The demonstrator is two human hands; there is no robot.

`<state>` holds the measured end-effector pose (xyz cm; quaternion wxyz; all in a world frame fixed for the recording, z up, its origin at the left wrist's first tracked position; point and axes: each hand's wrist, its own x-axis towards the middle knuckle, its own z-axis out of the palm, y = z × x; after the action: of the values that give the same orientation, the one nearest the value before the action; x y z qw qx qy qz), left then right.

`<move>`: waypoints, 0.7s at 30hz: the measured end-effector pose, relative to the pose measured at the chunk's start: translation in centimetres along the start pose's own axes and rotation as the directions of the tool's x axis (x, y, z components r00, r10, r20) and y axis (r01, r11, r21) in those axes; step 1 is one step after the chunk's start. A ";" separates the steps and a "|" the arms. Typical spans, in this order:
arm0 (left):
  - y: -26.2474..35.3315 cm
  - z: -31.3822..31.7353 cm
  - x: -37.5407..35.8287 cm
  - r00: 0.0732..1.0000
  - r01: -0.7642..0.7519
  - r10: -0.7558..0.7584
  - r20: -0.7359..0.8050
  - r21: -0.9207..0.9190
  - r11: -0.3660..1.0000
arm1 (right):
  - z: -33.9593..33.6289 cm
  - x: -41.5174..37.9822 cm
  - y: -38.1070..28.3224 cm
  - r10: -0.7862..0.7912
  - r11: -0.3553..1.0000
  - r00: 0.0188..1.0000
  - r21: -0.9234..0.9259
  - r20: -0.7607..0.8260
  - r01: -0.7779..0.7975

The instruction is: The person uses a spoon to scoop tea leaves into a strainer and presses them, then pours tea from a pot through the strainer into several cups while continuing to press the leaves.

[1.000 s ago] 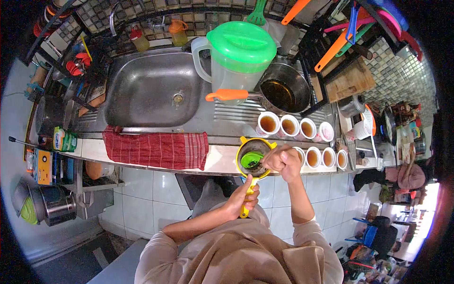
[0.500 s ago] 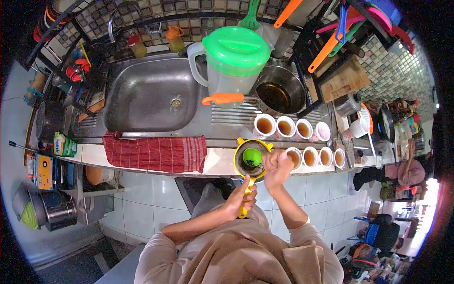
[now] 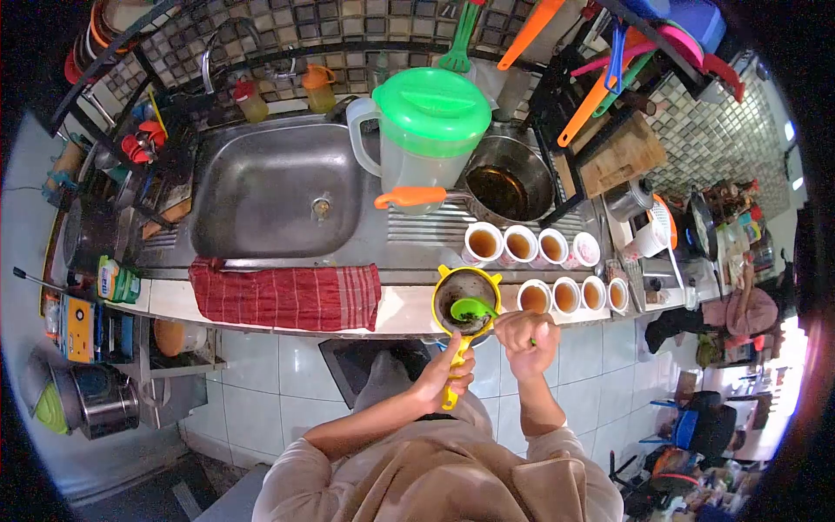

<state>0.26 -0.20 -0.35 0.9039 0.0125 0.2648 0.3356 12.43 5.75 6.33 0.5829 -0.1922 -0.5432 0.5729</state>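
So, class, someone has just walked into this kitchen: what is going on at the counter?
A person stands at the counter edge. The left hand grips the handle of a yellow strainer. The right hand holds a green spoon, its bowl down inside the strainer on dark dregs. Beside it stand cups of brown liquid, with a pan and a jug behind.

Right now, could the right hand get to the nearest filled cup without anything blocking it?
Probably yes. The right hand grips the green spoon in the yellow strainer, and the nearest filled cup stands just beyond it with nothing between. It would have to drop the spoon first.
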 end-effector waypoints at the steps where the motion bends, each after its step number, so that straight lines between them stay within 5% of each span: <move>1: 0.1 0.1 -0.1 1.000 0.007 -0.007 -0.008 -0.004 1.000 | 0.1 -0.2 0.1 -0.004 1.000 1.000 -0.003 -0.004 0.004; 8: 0.2 0.0 -0.4 1.000 0.004 -0.004 -0.015 0.018 1.000 | 1.1 -1.1 2.1 -0.108 0.959 0.988 -0.250 0.110 0.133; 10: 0.0 -0.2 0.1 0.999 -0.004 0.006 -0.037 0.040 0.999 | 1.5 -1.5 2.8 -0.280 0.881 0.945 -0.345 0.170 0.323; 14: -0.2 -0.4 0.2 0.993 -0.038 0.044 -0.105 0.063 0.997 | 2.2 -2.0 3.1 -0.381 0.757 0.903 -0.495 0.197 0.427; 19: 0.0 -1.4 0.3 0.997 -0.006 0.006 0.082 -0.004 1.000 | 0.5 -2.2 3.5 -0.295 0.882 0.950 -0.410 -0.098 0.232; 21: 0.1 -1.3 0.3 0.994 0.011 -0.007 0.108 -0.029 1.000 | -0.9 -1.6 3.1 -0.047 0.995 0.970 0.076 -0.237 0.067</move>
<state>-0.23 -0.15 -1.58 0.9185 0.0161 0.2104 0.3343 12.18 5.54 2.70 0.6667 -0.2187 -0.4514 0.5513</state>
